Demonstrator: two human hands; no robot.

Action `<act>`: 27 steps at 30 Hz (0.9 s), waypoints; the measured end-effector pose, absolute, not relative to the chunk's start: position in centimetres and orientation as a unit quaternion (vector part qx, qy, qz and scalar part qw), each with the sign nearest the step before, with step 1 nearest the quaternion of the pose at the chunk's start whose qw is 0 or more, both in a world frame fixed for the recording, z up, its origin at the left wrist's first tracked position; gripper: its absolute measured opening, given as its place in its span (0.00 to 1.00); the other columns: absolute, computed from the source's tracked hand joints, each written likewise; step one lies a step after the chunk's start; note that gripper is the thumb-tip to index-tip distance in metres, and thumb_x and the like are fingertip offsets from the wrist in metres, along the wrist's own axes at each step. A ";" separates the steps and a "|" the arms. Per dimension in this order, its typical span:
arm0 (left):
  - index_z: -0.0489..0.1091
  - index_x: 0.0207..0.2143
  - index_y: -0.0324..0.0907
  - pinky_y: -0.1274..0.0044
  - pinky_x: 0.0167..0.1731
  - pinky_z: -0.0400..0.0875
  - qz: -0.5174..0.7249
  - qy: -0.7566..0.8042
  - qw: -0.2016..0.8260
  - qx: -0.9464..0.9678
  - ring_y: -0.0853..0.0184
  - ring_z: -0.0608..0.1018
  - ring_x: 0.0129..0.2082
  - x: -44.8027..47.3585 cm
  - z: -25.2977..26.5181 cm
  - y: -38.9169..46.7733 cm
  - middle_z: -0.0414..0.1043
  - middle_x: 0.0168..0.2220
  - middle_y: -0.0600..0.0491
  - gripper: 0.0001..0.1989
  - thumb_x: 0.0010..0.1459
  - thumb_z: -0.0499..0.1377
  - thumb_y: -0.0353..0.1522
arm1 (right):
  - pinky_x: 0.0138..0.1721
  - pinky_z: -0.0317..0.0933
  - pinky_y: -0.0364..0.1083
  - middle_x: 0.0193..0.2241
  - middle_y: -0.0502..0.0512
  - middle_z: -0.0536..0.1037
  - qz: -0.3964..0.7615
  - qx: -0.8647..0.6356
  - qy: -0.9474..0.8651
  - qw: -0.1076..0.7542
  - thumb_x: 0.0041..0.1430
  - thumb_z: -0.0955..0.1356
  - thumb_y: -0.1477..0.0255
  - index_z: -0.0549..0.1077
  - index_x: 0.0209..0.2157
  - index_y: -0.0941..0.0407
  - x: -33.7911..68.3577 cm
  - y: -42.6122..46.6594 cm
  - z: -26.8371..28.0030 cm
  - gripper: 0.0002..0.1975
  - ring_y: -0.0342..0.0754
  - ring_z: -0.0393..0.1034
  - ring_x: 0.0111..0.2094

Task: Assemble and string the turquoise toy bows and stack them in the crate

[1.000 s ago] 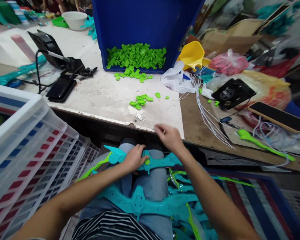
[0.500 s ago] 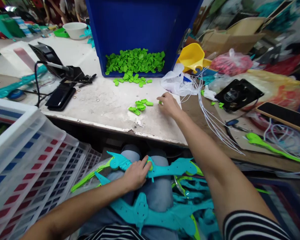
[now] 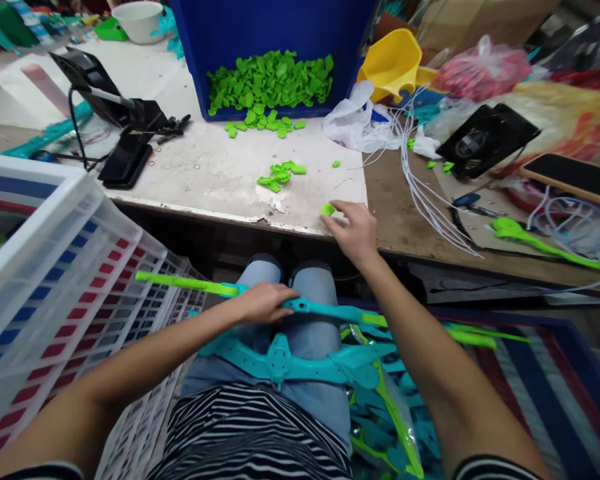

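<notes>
My left hand [image 3: 267, 303] is closed around the middle of a teal toy bow [image 3: 330, 310], which lies across my knees with its narrow edge turned up and bright green ends. A small green plastic piece [image 3: 327, 209] is pinched between the thumb and fingers of my right hand [image 3: 356, 230], just over the table's front edge. Nearer my body, a second teal toy bow [image 3: 313, 365] rests on my lap. On the table to the left of my right hand lies a little group of similar green pieces [image 3: 281, 175].
A tilted blue bin [image 3: 270, 27] with a heap of green pieces stands at the back. White cords [image 3: 415, 187], a black fan [image 3: 487, 140] and a phone [image 3: 580, 175] lie right. A white plastic basket [image 3: 80, 267] stands left; more teal bows are piled below right.
My right hand has come back toward me from the tabletop with a green piece in its fingers. The bow in my left hand has turned from flat to edge-up.
</notes>
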State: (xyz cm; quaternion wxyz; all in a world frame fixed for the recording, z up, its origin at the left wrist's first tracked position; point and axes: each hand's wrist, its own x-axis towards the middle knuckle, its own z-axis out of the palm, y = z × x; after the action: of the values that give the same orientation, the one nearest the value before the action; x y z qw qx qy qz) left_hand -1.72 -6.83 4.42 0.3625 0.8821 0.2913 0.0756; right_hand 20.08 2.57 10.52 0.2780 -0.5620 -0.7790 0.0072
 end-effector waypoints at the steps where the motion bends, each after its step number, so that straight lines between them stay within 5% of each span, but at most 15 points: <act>1: 0.67 0.53 0.40 0.75 0.44 0.66 0.074 0.297 0.401 0.864 0.60 0.75 0.46 -1.6 4.6 -5.5 0.73 0.48 0.46 0.20 0.59 0.55 0.35 | 0.50 0.62 0.54 0.44 0.60 0.77 0.009 -0.542 -0.783 0.304 0.61 0.64 0.65 0.74 0.45 0.58 19.7 0.7 10.5 0.15 0.54 0.68 0.46; 5: 0.74 0.43 0.35 0.80 0.36 0.65 0.040 0.329 0.526 0.783 0.64 0.76 0.36 -1.0 4.0 -0.9 0.77 0.37 0.51 0.17 0.56 0.57 0.37 | 0.48 0.65 0.53 0.45 0.58 0.77 0.023 -0.443 -0.843 0.304 0.62 0.65 0.66 0.74 0.44 0.55 19.5 -7.2 8.1 0.12 0.52 0.70 0.46; 10: 0.75 0.44 0.35 0.81 0.36 0.64 0.026 0.341 0.625 0.701 0.67 0.73 0.35 -0.2 2.6 0.6 0.76 0.37 0.52 0.20 0.53 0.58 0.39 | 0.43 0.67 0.52 0.43 0.60 0.79 -0.007 -0.390 -0.878 0.276 0.62 0.66 0.71 0.74 0.45 0.57 20.1 -11.4 3.7 0.11 0.53 0.71 0.45; 22: 0.74 0.38 0.33 0.79 0.31 0.60 0.001 0.340 0.586 0.736 0.67 0.69 0.31 0.7 2.5 0.7 0.71 0.30 0.53 0.26 0.44 0.62 0.47 | 0.50 0.61 0.58 0.50 0.61 0.75 -0.008 -0.460 -0.848 0.263 0.62 0.66 0.67 0.75 0.41 0.55 19.1 -11.8 2.2 0.10 0.58 0.65 0.54; 27: 0.72 0.32 0.35 0.79 0.28 0.58 -0.019 0.328 0.575 0.750 0.69 0.67 0.29 1.6 2.8 0.6 0.67 0.26 0.56 0.25 0.41 0.64 0.48 | 0.49 0.61 0.57 0.48 0.60 0.75 0.068 -0.534 -0.797 0.273 0.62 0.64 0.60 0.72 0.44 0.53 19.3 -11.6 1.1 0.14 0.56 0.69 0.49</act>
State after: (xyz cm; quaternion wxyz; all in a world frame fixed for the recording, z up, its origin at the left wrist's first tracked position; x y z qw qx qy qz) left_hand 1.65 0.62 2.80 0.5747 0.7496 0.3280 -0.0190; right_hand 19.28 -11.64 1.10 0.2733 -0.5344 -0.7970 0.0678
